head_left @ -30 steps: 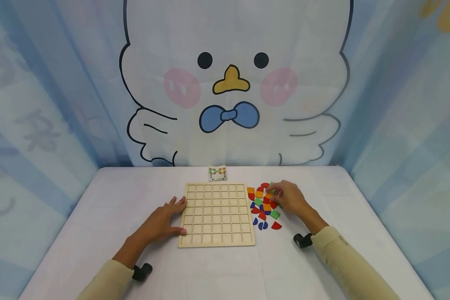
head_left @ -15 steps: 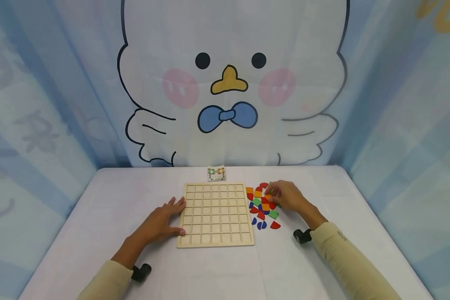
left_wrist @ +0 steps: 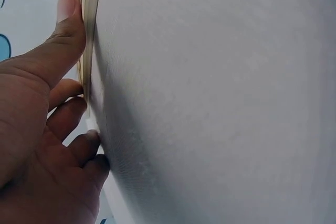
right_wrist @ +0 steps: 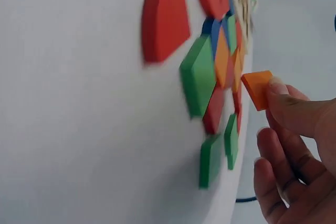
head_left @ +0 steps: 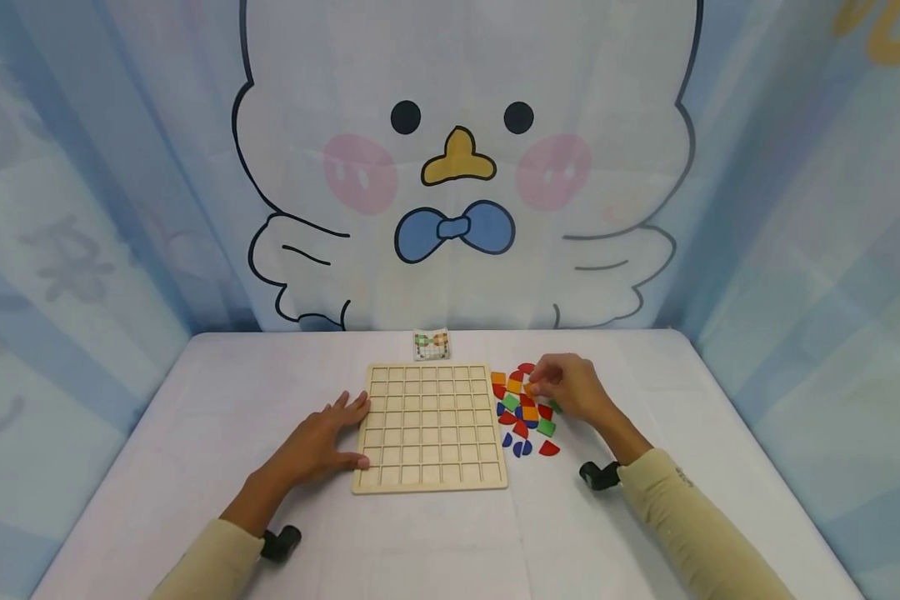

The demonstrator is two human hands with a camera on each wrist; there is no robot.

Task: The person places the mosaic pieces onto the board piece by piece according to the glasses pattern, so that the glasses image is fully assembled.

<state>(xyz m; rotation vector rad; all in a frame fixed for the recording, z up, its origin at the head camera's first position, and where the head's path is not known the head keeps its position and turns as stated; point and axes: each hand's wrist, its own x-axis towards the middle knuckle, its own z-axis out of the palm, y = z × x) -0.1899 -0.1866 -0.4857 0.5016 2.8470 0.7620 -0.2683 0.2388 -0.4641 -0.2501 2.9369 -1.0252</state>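
Note:
In the head view, a pale wooden board (head_left: pixel 435 429) with a grid of square recesses lies on the table. My left hand (head_left: pixel 318 442) rests against its left edge, fingers spread; the left wrist view shows the thumb (left_wrist: pixel 68 30) along that edge. To the board's right, my right hand (head_left: pixel 577 387) is over a pile of coloured pieces. Between thumb and fingers it pinches an orange square tile (right_wrist: pixel 257 88), held just off the pile. Red quarter-round pieces (head_left: pixel 549 448), green tiles (head_left: pixel 546 427), blue half-rounds (head_left: pixel 527 447) and other orange tiles lie there; some are hidden behind the hand.
A small patterned packet or card (head_left: pixel 431 344) lies behind the board. White cloth covers the table (head_left: pixel 435 542), and a curtain (head_left: pixel 457 283) with a cartoon bird hangs at its back. Black wrist cameras (head_left: pixel 600 476) sit at both wrists.
My right hand has lifted slightly with the orange tile pinched in it. The left hand and board stay in place; the head view has shifted a little.

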